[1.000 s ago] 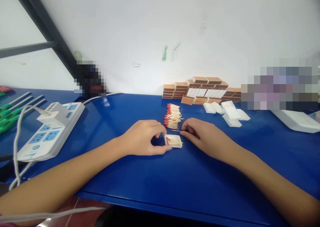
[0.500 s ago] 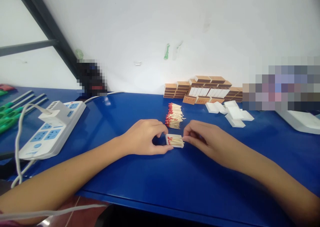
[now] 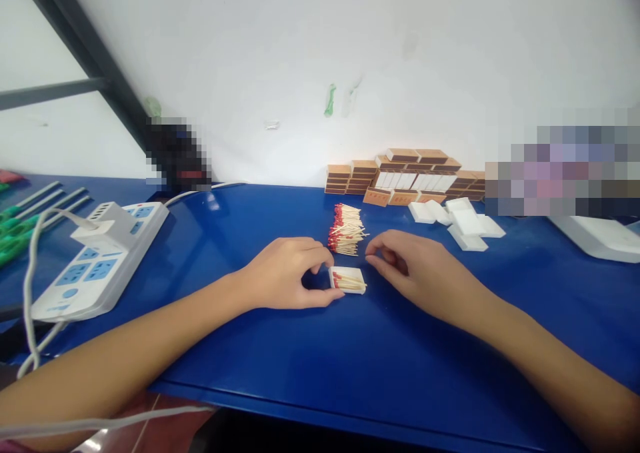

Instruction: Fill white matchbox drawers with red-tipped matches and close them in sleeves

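Note:
A small white matchbox tray (image 3: pixel 356 272) lies on the blue table, partly filled with matches (image 3: pixel 349 282) whose red heads point left. The thumb and forefinger of my left hand (image 3: pixel 290 274) hold the tray by its left end. Above the tray sits a pile of loose red-headed matches (image 3: pixel 347 230). My right hand (image 3: pixel 413 263) hovers just right of the pile and above the tray's right end, touching neither. Its fingers are curled, thumb and forefinger tips slightly parted, and I see nothing between them.
Brown matchboxes (image 3: pixel 417 156) are stacked along the wall. Several empty white trays (image 3: pixel 465 218) lie at the right of the blue table (image 3: pixel 280 366). A white power strip (image 3: pixel 107 266) with a cable stands at left, near green-handled tools (image 3: pixel 20 233).
My right hand has left the tray's right end and moved up towards the match pile. My left hand stays on the tray. The view has shifted slightly.

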Motion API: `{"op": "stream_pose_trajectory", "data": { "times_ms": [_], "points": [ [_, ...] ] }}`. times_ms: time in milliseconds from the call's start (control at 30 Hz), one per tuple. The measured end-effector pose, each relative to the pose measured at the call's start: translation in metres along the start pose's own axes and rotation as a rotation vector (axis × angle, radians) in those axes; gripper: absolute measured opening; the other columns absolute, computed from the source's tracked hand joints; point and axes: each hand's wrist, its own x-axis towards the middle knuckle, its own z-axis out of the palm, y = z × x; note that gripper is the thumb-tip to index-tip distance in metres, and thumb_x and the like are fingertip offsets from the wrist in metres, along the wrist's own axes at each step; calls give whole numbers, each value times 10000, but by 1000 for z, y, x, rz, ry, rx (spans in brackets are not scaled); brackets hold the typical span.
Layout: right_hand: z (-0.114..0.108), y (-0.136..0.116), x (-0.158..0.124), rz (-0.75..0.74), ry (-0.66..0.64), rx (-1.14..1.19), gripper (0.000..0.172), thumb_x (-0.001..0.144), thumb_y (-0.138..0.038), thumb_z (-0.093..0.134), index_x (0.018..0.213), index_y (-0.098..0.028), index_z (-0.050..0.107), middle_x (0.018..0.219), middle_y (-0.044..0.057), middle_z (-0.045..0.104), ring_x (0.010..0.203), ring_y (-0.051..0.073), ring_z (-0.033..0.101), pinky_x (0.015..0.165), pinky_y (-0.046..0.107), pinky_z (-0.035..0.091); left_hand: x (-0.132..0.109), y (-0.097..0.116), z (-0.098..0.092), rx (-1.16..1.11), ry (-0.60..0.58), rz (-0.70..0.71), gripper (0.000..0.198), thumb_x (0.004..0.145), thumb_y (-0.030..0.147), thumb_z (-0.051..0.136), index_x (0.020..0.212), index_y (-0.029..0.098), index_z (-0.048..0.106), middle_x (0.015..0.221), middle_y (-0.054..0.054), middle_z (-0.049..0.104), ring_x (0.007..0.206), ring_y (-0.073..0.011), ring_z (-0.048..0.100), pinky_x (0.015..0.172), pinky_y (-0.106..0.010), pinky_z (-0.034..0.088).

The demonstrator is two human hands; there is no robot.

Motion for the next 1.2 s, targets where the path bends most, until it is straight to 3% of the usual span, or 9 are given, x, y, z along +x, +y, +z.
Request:
{"op": "stream_pose_trajectory", "data": {
  "times_ms": [233, 367, 833, 1200],
  "points": [
    [14, 0, 10, -34, -20, 18, 123, 997, -317, 612, 1028, -224, 687, 813, 15, 605, 660, 157, 543, 621, 300, 428, 0, 1, 0, -3, 16, 19, 329, 885, 499, 737, 955, 180, 707, 791, 0, 672, 694, -141, 613, 624, -275, 447],
    [21, -5, 16, -83, 31, 48, 114, 996, -275, 612, 1005, -218, 710, 796, 11, 584, 663, 152, 537, 618, 285, 419, 1, 3, 0, -9, 26, 16, 320, 883, 484, 746, 951, 174, 703, 787, 5, 668, 688, -136, 606, 621, -269, 444],
    [27, -1, 21, -190, 75, 73, 171, 1018, -243, 618, 1109, -198, 756, 884, 29, 632, 686, 134, 564, 648, 271, 446, 1, 3, 1, -6, 20, 9, 315, 876, 468, 757, 966, 169, 713, 800, 2, 678, 700, -139, 616, 635, -267, 457],
    [30, -1, 24, -200, 112, 25, 78, 994, -234, 652, 1026, -209, 718, 829, 9, 622, 658, 133, 551, 613, 262, 428, 0, 3, 2, -2, 31, 24, 326, 878, 479, 758, 975, 169, 721, 793, 4, 684, 697, -138, 623, 629, -265, 456]
  ]
}}
